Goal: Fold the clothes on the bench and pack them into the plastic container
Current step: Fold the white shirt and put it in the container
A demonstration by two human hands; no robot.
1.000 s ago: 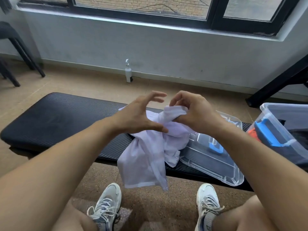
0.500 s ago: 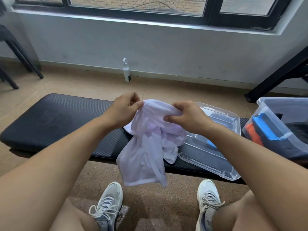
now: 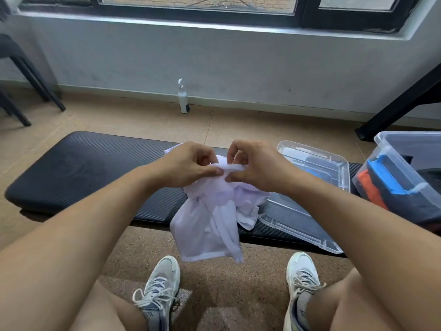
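Note:
A crumpled white garment (image 3: 210, 225) hangs over the front edge of the black padded bench (image 3: 78, 173). My left hand (image 3: 188, 164) and my right hand (image 3: 256, 167) pinch its top edge side by side, thumbs almost touching, lifting it above the bench. At the far right a clear plastic container (image 3: 405, 149) holds folded clothes in orange, blue and dark colours. Its clear lid (image 3: 317, 211) lies flat on the bench to the right of the garment.
A white pump bottle (image 3: 183, 99) stands on the floor by the wall. Black chair legs (image 3: 28, 91) are at the left and a black table leg (image 3: 401, 106) at the right. My two feet in pale sneakers rest on the floor in front of the bench.
My hands have come closer together along the garment's top edge. A second ago the left hand was open beside the cloth; now it pinches it. The garment is bunched narrower.

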